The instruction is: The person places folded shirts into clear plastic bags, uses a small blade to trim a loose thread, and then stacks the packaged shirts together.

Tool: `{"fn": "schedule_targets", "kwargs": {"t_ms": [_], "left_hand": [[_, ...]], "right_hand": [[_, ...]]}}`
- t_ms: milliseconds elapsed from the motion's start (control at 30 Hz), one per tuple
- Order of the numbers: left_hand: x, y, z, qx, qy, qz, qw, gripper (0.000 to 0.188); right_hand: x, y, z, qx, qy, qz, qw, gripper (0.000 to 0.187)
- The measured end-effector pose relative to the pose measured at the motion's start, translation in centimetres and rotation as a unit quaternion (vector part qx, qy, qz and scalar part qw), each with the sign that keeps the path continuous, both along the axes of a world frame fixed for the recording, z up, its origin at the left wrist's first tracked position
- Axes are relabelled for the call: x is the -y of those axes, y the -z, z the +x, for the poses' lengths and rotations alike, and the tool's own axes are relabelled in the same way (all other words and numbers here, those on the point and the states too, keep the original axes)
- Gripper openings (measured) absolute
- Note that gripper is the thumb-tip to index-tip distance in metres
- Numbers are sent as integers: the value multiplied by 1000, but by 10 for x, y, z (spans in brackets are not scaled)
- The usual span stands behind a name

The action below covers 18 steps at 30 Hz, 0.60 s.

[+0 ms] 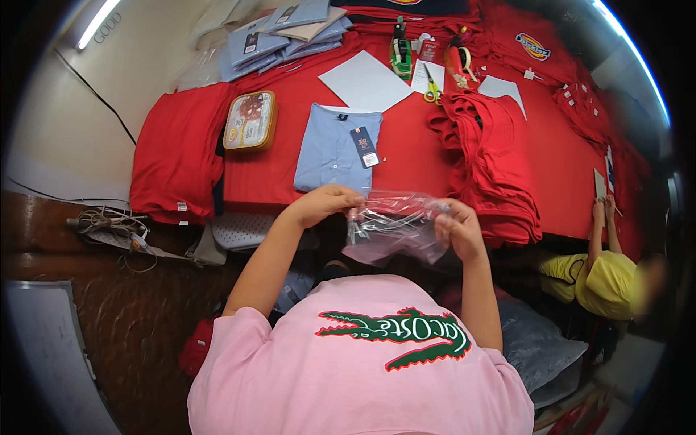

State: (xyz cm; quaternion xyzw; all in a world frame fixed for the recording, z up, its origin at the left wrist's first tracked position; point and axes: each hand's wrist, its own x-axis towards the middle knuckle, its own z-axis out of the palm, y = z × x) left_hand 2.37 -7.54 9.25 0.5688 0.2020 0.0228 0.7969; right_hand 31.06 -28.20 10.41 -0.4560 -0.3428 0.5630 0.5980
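Note:
Stretched between my two hands is a clear plastic bag (395,230), just in front of the table's near edge. My left hand (328,205) pinches its left upper corner, and my right hand (461,226) grips the right side with bent fingers. The bag looks wrinkled and see-through, with nothing plainly inside. Right behind it on the red-covered table lies a folded light blue shirt (328,156), collar toward the far side. A dark hang tag (365,147) rests on the shirt's right half. Neither hand touches the shirt.
Left of the shirt stand a lidded plastic tub (250,121) and a red garment pile (177,152). Red garments (493,167) are stacked at right. Farther back are white paper (365,80), yellow-handled scissors (433,92), a green tape dispenser (400,51) and bagged blue shirts (254,49). Someone in yellow (605,283) works at far right.

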Motion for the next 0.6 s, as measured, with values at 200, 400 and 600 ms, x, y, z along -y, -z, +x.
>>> {"fn": "schedule_targets", "kwargs": {"t_ms": [200,400,600], "left_hand": [[-23,64,-67,-205,145,178,951,16],[-42,61,0,-165,-91,463,866,28],[-63,93,96,-142,-144,726,657,50]], "right_hand": [[-19,100,-43,97,-158,-143,972,15],[-75,122,-69,300,-146,-83,939,27],[-122,105,-83,383,-177,-95,902,29]]}}
